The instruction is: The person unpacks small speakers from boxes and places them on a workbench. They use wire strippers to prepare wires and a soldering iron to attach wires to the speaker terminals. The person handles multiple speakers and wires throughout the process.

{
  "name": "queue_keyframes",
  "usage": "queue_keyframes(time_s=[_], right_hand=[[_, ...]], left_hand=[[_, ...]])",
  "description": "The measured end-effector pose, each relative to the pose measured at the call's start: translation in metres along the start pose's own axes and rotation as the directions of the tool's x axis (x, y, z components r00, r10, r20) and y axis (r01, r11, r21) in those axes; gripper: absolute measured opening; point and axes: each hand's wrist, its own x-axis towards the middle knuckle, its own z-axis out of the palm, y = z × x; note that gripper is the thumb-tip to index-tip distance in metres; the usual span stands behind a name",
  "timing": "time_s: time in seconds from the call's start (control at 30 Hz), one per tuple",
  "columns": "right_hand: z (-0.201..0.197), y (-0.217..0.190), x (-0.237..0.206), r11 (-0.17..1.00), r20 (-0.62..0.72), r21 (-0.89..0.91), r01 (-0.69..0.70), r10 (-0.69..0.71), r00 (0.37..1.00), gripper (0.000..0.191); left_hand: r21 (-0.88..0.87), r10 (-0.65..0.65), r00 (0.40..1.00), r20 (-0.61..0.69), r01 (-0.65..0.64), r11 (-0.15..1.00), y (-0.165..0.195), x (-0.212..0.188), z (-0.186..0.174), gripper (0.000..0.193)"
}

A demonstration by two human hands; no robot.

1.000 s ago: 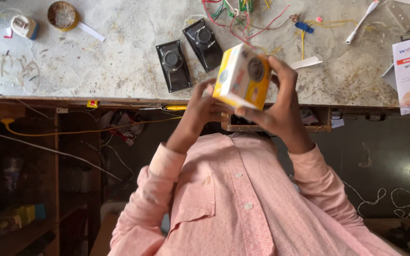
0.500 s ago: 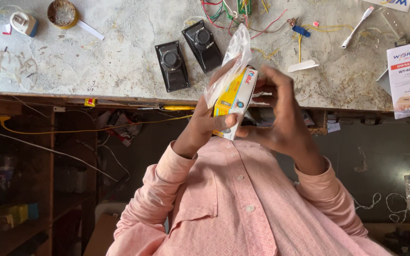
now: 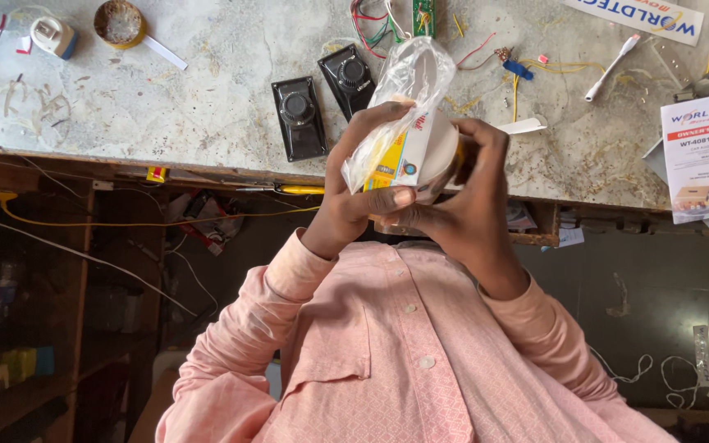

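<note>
Over the bench's near edge: a small yellow-and-white box (image 3: 400, 160) in a clear plastic bag (image 3: 410, 90) is held up.
Left hand (image 3: 363, 193): closed around the box.
Right hand (image 3: 465, 205): closed around the box's other side.
Bench (image 3: 207, 107): two black speakers (image 3: 322, 102) lie just beyond the hands.

I wear a pale pink button-up shirt (image 3: 404, 361) — long sleeves, cuffs (image 3: 289, 262) loose at the wrists. A placket of small white buttons (image 3: 427, 362) runs from twelve towards six o'clock, with a chest pocket (image 3: 334, 353) at nine — soft woven cloth, lightly creased.
</note>
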Motion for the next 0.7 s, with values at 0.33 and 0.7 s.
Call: queue_keyframes(time_s=[0.33, 0.7], right_hand=[[0.01, -0.005, -0.019, 0.914, -0.278, -0.356, 0.194, -0.302, 0.912, 0.067], [0.005, 0.002, 0.006, 0.972, -0.433, 0.21, 0.107, -0.006, 0.901, 0.014]], left_hand=[[0.061, 0.143, 0.972, -0.185, -0.133, 0.989, -0.01, 0.008, 0.028, 0.087], [-0.772, -0.406, 0.913, -0.031, 0.237, 0.59, -0.056, 0.041, 0.016, 0.059]])
